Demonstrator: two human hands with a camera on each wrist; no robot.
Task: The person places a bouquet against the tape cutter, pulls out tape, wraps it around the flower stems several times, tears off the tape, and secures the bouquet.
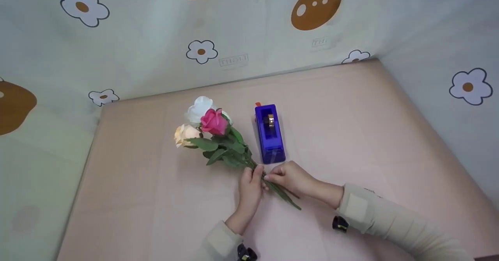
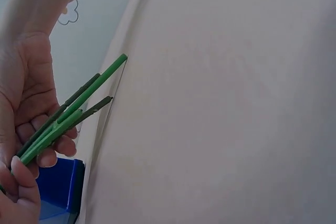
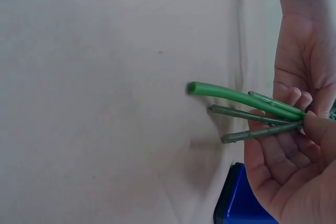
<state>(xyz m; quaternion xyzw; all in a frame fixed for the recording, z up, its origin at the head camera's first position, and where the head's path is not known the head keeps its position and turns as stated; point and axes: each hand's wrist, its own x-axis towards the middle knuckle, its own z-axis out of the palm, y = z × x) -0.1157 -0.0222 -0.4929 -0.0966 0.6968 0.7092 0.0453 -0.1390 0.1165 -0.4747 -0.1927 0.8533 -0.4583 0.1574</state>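
Note:
A bunch of flowers lies diagonally across both hands: a white bloom (image 1: 199,109), a deep pink rose (image 1: 214,121) and a peach rose (image 1: 185,135) above green leaves (image 1: 230,151). My left hand (image 1: 251,187) grips the gathered stems below the leaves. Right beside it, my right hand (image 1: 294,178) pinches the same stems between thumb and fingers. The green stem ends (image 3: 231,96) stick out past the hands, uneven in length and slightly fanned. Just beyond the hands stands a blue tape dispenser (image 1: 273,141) with a roll of tape inside.
The table cover (image 1: 370,136) is pale pink-beige. Light sheets printed with flowers and brown fruit shapes (image 1: 148,38) hang behind and on both sides. In the left wrist view, the blue dispenser (image 2: 55,187) shows beneath the hands.

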